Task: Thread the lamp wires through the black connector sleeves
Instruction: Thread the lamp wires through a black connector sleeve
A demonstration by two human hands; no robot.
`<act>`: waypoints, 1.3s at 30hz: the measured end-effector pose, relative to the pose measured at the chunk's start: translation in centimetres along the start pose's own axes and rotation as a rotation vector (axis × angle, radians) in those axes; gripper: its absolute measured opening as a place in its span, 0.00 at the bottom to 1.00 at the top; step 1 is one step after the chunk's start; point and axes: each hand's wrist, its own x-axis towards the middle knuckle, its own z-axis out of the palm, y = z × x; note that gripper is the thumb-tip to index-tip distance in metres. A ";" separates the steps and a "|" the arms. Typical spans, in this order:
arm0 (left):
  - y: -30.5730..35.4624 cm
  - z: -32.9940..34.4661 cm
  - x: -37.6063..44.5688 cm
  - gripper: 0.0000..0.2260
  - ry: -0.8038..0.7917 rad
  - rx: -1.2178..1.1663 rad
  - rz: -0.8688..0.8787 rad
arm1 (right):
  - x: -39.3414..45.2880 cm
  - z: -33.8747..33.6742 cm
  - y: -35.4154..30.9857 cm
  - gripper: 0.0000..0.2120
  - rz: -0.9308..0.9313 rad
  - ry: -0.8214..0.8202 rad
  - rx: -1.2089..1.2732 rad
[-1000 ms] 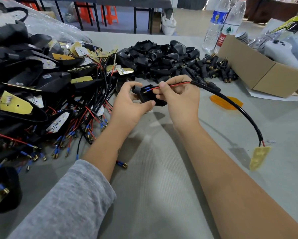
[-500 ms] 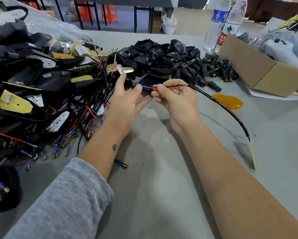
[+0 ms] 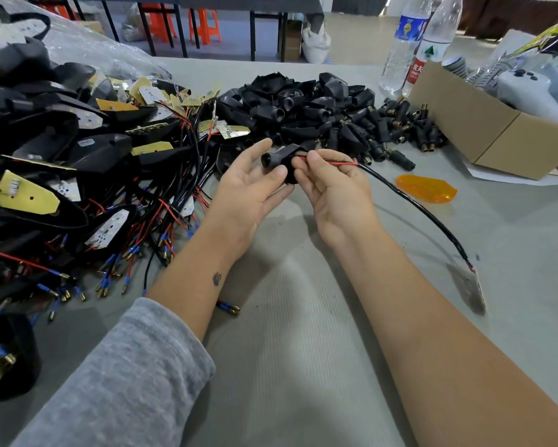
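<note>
Two hands work at the middle of a counter (image 3: 303,366) covered in grey ribbed cloth, and beyond its far edge, at twelve o'clock, the room shows a pale floor, dark table legs and orange stools (image 3: 203,25). The left hand (image 3: 252,188) lies palm up with its fingers fairly straight, the black connector sleeve (image 3: 282,159) resting against its fingertips; I cannot tell whether the thumb closes on it. The right hand (image 3: 331,185), just beside it at three o'clock, has its grip pinched together on the red lamp wire (image 3: 331,161) right at the sleeve's mouth. From there the black cable (image 3: 429,214) arcs out toward four o'clock, ending at a small board seen edge-on near the counter. At nine o'clock sits a big tangle of black lamp housings (image 3: 61,150) with yellow boards and red and black leads, crowding close to the left forearm. At twelve o'clock lies a heap of loose black sleeves (image 3: 316,104). An orange lens (image 3: 426,188) lies at two o'clock, a cardboard box (image 3: 484,130) behind it, and two water bottles (image 3: 413,43) at one o'clock.
</note>
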 end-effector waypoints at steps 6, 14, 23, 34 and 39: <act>0.0 0.2 -0.1 0.14 0.002 0.029 -0.006 | -0.1 0.2 0.0 0.06 0.039 -0.064 -0.142; 0.0 -0.2 0.1 0.10 -0.027 -0.049 0.063 | -0.2 0.5 0.2 0.12 0.075 -0.060 -0.205; 0.3 0.7 -0.3 0.11 -0.122 0.056 -0.020 | -0.5 0.7 0.5 0.11 0.097 -0.150 -0.376; 0.7 0.1 -0.4 0.17 0.238 0.123 0.049 | -0.1 0.3 0.7 0.09 0.084 -0.069 -0.338; 1.2 0.0 -0.4 0.20 0.305 -0.025 0.010 | 0.6 -0.2 0.2 0.11 0.137 0.104 -0.045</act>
